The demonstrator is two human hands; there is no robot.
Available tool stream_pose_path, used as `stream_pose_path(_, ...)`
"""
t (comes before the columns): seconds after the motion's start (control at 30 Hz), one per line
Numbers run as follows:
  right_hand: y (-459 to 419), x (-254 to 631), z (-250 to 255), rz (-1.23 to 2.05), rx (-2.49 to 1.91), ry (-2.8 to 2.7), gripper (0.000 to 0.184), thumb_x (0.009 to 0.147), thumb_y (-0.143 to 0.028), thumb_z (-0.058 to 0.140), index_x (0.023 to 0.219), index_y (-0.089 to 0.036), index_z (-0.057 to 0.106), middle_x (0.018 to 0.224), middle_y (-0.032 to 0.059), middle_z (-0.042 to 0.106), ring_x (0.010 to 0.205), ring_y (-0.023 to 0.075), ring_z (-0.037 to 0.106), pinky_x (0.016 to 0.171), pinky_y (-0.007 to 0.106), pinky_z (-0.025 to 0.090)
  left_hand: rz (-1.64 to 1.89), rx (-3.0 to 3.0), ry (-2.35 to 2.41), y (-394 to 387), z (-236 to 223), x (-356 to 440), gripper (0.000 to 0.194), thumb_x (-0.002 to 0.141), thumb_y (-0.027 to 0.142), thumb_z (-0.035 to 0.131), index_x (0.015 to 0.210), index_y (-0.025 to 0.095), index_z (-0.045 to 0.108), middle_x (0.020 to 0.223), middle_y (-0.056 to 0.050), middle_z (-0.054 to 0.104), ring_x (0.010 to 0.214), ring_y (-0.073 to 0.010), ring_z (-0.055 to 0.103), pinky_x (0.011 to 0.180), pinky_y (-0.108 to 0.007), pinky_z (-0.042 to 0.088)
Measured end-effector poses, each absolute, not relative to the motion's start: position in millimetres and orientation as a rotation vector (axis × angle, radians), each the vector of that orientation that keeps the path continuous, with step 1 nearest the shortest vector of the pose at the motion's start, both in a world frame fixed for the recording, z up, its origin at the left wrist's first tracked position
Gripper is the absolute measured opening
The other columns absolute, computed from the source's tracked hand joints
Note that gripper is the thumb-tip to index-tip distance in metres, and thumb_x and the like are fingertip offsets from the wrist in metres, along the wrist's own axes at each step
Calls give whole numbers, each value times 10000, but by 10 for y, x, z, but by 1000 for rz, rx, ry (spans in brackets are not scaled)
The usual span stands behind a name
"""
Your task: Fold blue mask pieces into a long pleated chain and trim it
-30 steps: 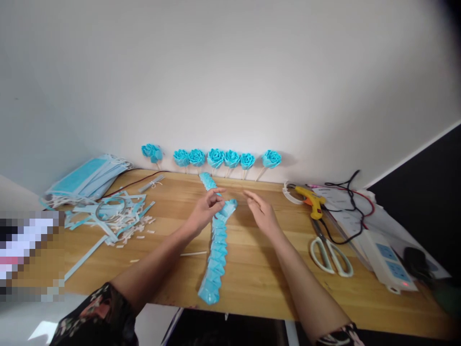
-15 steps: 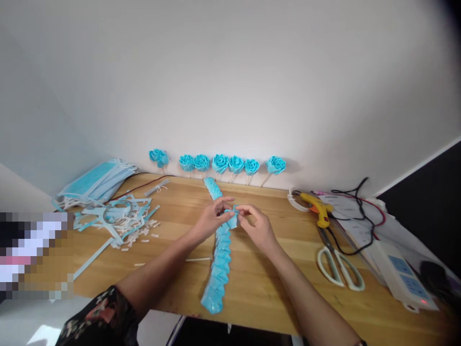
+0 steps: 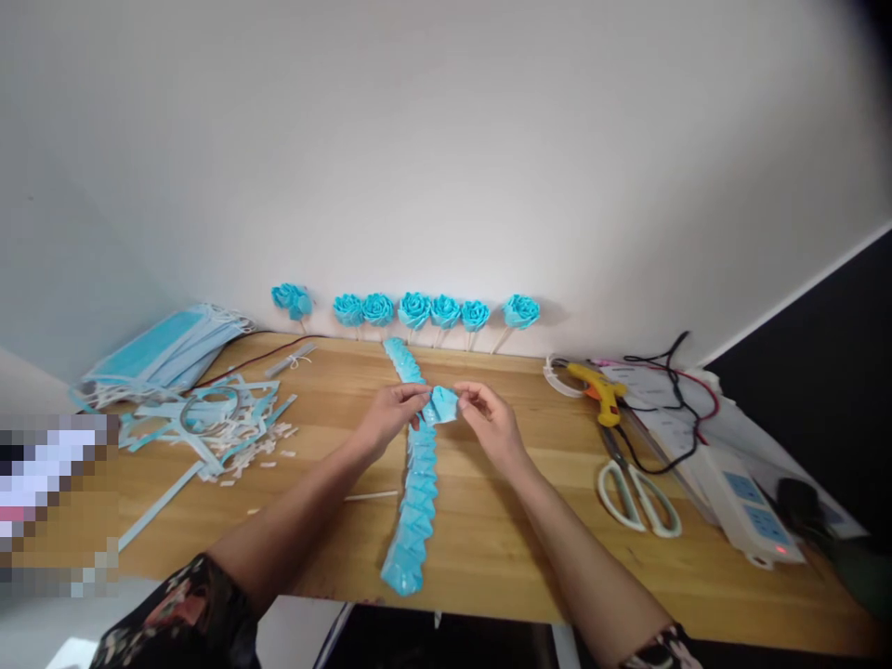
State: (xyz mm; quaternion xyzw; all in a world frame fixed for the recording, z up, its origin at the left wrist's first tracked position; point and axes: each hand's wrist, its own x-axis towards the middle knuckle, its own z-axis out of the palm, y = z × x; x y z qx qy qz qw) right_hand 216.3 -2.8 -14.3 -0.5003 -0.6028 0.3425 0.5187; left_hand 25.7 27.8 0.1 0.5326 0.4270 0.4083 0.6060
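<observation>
A small folded piece of light-blue mask fabric [image 3: 444, 405] is pinched between my two hands above the table. My left hand [image 3: 397, 413] grips its left edge, with thumb and fingertips together. On the other side my right hand [image 3: 488, 415] closes thumb and finger on its right edge. Beneath the hands, a long row of overlapping folded blue pieces [image 3: 418, 502] runs from the back of the table towards its front edge. Part of that row is hidden by my left hand and the held piece.
Several blue fabric roses [image 3: 414, 310] on sticks lean against the wall. At left lie a stack of masks [image 3: 167, 348] and cut strips [image 3: 237, 418]. A yellow glue gun [image 3: 603, 395], white-handled scissors [image 3: 637, 502] and a power strip [image 3: 749, 506] occupy the right side.
My hands have drawn slightly apart, and the folded piece now shows more openly between them. The whole scene has shifted a little left and up as the camera moved.
</observation>
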Motion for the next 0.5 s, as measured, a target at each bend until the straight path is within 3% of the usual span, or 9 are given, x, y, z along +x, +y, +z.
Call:
stream_pose_path(0.2, -61, 2188, -73, 784, -1162, -1508, 310, 961, -443, 486, 1007, -226, 703, 1008, 58, 716, 951, 206, 657, 857, 329, 502, 940, 1353, 1070, 244, 11, 307, 378, 722, 426, 687, 897, 100, 763, 608, -8, 636, 474, -93, 497, 490, -218, 399)
stream_pose_path(0.33, -61, 2160, -77, 700, -1172, -1601, 244, 905, -422, 588, 995, -228, 706, 967, 55, 703, 911, 203, 646, 826, 333, 507, 925, 1397, 1072, 204, 36, 337, 347, 728, 411, 672, 879, 113, 767, 571, 13, 606, 435, -79, 470, 461, -207, 362)
stream_pose_path(0.5, -52, 2122, -73, 701, -1132, -1579, 117, 828, -343, 669, 831, -228, 688, 883, 37, 694, 871, 195, 631, 815, 331, 499, 927, 1392, 1056, 204, 32, 333, 360, 722, 442, 676, 831, 108, 750, 529, 23, 569, 416, -80, 475, 447, -207, 351)
